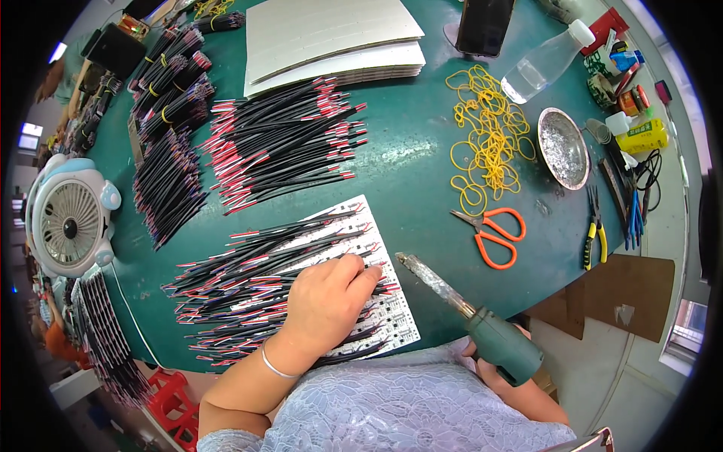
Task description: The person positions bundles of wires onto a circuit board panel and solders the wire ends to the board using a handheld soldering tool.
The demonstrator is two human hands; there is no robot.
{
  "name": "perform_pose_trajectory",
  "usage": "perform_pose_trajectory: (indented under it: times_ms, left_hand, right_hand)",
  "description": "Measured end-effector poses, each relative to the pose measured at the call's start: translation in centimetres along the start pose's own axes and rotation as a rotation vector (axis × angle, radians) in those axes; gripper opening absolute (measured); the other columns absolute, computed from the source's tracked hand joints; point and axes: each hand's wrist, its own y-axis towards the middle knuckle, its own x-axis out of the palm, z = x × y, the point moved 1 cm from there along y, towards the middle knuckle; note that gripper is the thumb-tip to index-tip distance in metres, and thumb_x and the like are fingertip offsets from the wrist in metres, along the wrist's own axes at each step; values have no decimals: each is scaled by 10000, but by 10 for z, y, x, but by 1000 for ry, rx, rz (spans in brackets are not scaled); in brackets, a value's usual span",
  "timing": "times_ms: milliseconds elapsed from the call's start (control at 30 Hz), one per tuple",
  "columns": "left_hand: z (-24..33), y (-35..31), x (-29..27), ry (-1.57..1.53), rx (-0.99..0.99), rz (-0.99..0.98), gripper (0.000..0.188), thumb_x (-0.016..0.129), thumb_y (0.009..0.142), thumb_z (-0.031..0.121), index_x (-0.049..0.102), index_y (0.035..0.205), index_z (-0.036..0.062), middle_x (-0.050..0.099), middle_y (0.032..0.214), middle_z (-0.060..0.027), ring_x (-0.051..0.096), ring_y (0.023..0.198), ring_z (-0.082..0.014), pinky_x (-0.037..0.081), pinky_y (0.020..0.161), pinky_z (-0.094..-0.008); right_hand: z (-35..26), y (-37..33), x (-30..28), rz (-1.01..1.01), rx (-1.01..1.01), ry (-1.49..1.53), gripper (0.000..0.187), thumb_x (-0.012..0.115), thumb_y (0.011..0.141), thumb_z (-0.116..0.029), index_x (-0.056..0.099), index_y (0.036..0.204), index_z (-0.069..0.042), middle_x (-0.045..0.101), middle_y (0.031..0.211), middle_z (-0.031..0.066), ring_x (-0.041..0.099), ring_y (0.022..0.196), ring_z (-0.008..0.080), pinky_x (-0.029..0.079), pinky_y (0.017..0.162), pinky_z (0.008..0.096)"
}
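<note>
Under my left hand lies the white circuit panel, near the front edge of the green table. My fingers are drawn together with the tips pressed down on a thin red-and-black wire where it meets the panel — thumb and forefinger seem to pinch it, though the pinch itself is hidden by my knuckles. More such wires fan out to the left from beneath my palm, their ends lying across the panel.

My right hand is closed around the green handle of the soldering iron, low by my lap; its long metal tip points up and left, ending just beside my left fingertips without touching them.

Farther out on the table there are orange-handled scissors, a scatter of yellow rubber bands, a small metal dish and a clear plastic bottle. Loose wires in a big pile lie beyond the panel, bundled ones further left, and a stack of white boards lies at the far side. A small fan stands at the left edge — pliers at the right.
</note>
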Motion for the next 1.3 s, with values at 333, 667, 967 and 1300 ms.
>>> perform_pose_trajectory:
  times_ms: [333, 667, 967, 1300]
  left_hand:
    - [-1, 2, -2, -49, -13, 5, 316, 690, 619, 10, 701, 914, 121, 599, 825, -23, 605, 687, -218, 485, 564, -340]
    - [-1, 0, 1, -23, 3, 15, 277, 695, 635, 20, 705, 894, 119, 595, 808, -15, 599, 672, -209, 476, 551, -338]
    - [-1, 0, 1, -32, -3, -3, 307, 698, 619, 21, 704, 910, 118, 589, 817, -19, 593, 679, -212, 473, 555, -340]
    - [-2, 2, -1, -73, -44, -20, 340, 707, 593, 9, 713, 906, 141, 594, 827, -14, 597, 684, -215, 475, 571, -341]
  right_hand:
    - [13, -27, 7, -18, 214, 212, 300, 636, 806, -66, 668, 1095, 2, 692, 1051, 155, 687, 908, 308, 541, 817, 376]
    - [19, -35, 14, 32, 167, 60, 289, 695, 727, -17, 699, 1016, -13, 698, 994, 134, 678, 857, 302, 536, 778, 361]
    - [4, -8, 5, -36, 42, -32, 205, 565, 861, -110, 647, 1014, -1, 650, 707, 64, 627, 612, 215, 494, 600, 333]
    - [19, -38, 10, 35, 225, 263, 288, 628, 831, -121, 642, 1085, 13, 685, 833, 96, 650, 715, 226, 509, 666, 336]
